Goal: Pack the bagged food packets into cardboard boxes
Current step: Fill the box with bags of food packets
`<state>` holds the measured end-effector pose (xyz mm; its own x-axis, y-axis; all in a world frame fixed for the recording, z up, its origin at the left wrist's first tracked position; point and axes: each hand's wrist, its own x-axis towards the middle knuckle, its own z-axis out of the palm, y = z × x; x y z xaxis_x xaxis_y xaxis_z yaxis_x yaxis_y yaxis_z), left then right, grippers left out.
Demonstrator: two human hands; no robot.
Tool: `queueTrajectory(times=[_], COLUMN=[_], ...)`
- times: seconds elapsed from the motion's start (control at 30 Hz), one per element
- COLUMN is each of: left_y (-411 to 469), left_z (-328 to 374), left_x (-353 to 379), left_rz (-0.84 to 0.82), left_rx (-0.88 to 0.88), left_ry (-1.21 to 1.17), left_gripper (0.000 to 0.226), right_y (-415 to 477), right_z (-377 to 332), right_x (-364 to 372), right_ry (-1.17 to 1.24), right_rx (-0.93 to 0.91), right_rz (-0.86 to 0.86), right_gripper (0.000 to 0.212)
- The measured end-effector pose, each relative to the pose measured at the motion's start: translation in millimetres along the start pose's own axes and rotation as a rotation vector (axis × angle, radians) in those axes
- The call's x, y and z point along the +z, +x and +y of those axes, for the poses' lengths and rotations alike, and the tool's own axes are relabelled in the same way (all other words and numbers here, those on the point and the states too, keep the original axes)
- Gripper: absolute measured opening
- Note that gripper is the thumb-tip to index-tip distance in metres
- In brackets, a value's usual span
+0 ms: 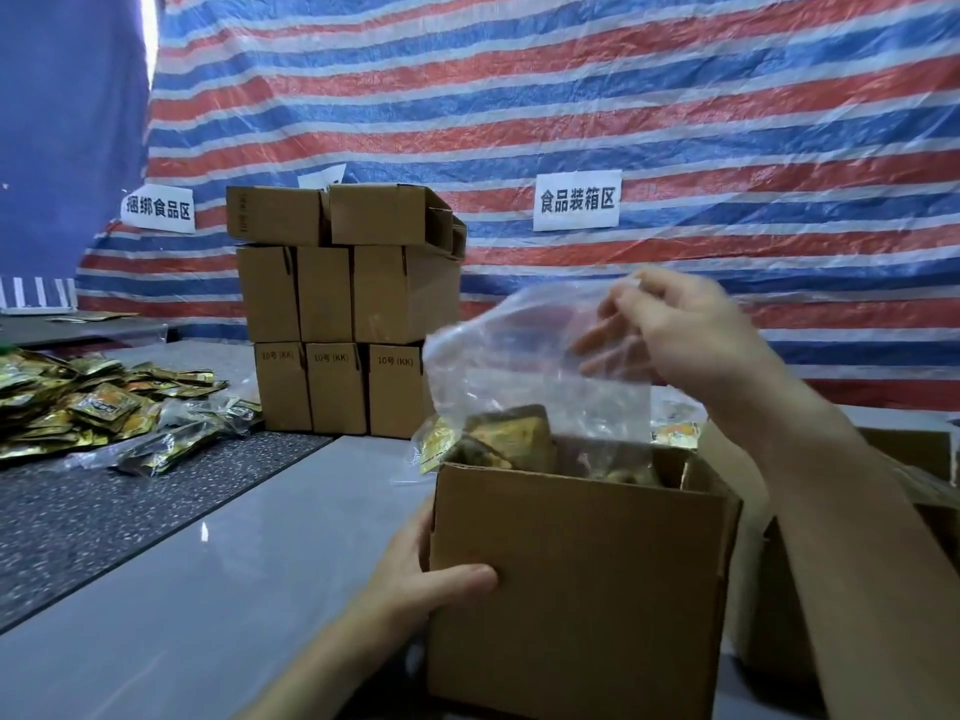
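- The left hand [426,574] grips the open cardboard box [576,589] at its 9 o'clock wall, thumb on the front; a firm hold should stop tipping.
- The clear bag of food packets [519,397] has its lower end inside the box; lower it straight.
- The right hand [685,330] pinches the bag's top at 12 o'clock; the packets hang at 6 o'clock from the pinch.

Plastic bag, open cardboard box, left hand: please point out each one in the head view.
plastic bag [519,366], head view, clear upper part.
open cardboard box [576,579], head view, front wall.
left hand [421,576], head view, base of the thumb.
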<state>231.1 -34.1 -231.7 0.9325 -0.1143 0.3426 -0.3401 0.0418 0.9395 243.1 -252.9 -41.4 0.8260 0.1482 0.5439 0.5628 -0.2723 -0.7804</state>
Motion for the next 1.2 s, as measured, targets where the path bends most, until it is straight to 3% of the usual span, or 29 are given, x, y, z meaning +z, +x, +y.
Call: queueTrajectory(times=[0.07, 0.1, 0.23, 0.3, 0.37, 0.5, 0.6, 0.73, 0.8, 0.87, 0.97, 1.2], left_y=[0, 0, 1, 1, 2, 3, 4, 4, 4, 4, 5, 6], left_z=[-2, -4, -7, -7, -7, -8, -8, -10, -11, -11, -10, -11], left_x=[0, 0, -1, -2, -4, -5, -6, -7, -8, -8, -8, -8], left_rz=[0.017, 0.024, 0.061, 0.077, 0.105, 0.125, 0.125, 0.121, 0.126, 0.119, 0.117, 0.124], left_rx=[0.016, 0.025, 0.054, 0.073, 0.086, 0.088, 0.086, 0.089, 0.088, 0.089, 0.094, 0.097], left_ry=[0.006, 0.007, 0.027, 0.034, 0.042, 0.032, 0.034, 0.037, 0.028, 0.020, 0.023, 0.018], left_gripper=[0.081, 0.081, 0.079, 0.077, 0.078, 0.079, 0.079, 0.076, 0.072, 0.066, 0.060, 0.060], right_y=[1, 2, 5, 9, 11, 8, 5, 4, 3, 2, 3, 7], right_z=[3, 3, 6, 11, 17, 29, 29, 26, 28, 29, 31, 27], right_x=[3, 4, 15, 16, 10, -11, -16, -11, -5, 0, 6, 27], right_ry=[-0.086, -0.018, 0.602, 0.697, 0.548, -0.176, -0.247, -0.254, -0.371, -0.494, -0.544, 0.232], right_rx=[0.067, 0.092, 0.100, 0.074, 0.096, 0.176, 0.138, 0.113, 0.145, 0.190, 0.181, 0.269], right_rz=[0.011, 0.037, 0.235, 0.290, 0.192, -0.218, -0.300, -0.397, -0.504, -0.583, -0.505, -0.049], right_gripper=[0.028, 0.028, 0.029, 0.028, 0.028, 0.021, 0.019, 0.061, 0.053, 0.028, 0.016, 0.019])
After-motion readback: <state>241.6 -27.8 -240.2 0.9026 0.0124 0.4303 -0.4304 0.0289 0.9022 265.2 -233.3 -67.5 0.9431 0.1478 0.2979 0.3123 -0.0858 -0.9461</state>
